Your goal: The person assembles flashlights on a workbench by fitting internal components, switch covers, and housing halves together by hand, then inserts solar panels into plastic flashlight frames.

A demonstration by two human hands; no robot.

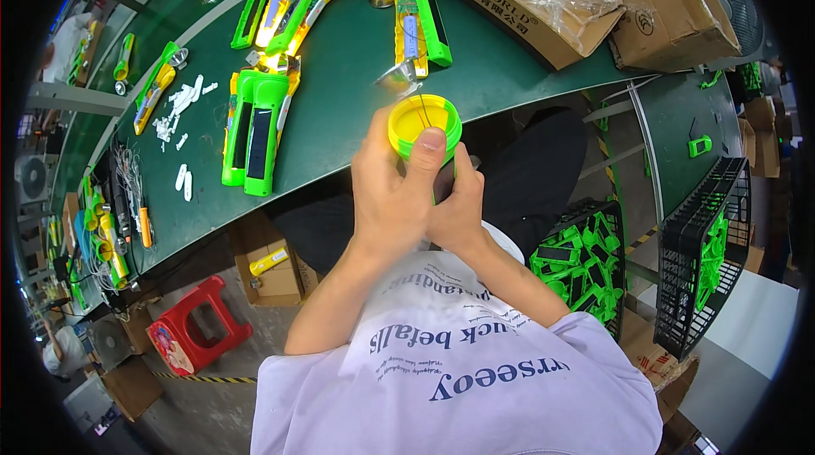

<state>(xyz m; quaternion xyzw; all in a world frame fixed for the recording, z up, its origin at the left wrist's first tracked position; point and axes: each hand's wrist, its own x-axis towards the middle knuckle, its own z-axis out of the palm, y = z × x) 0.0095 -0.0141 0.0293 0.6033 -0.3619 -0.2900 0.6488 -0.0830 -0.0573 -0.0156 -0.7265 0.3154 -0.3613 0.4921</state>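
Observation:
Just off the near edge of the bench, both my hands are wrapped round a green and yellow flashlight housing (454,126), its round yellow mouth facing up. My left hand (386,188) closes about its left side, with a thumb lying over the rim. Lower down on the right, my right hand (461,210) grips the body, most of which the fingers hide. Thin wires rise out of the mouth toward a blurred silvery reflector (397,79) beyond it. Past that lies an opened flashlight, its green half (431,18) beside a yellow half (407,26) with a lilac battery.
More flashlight shells (259,132) lie on the green bench (340,115), near small white plastic pieces (177,107). Cardboard boxes (543,22) stand at the back right. A crate of green parts (581,260) is right of me; a red stool (199,323) stands lower left.

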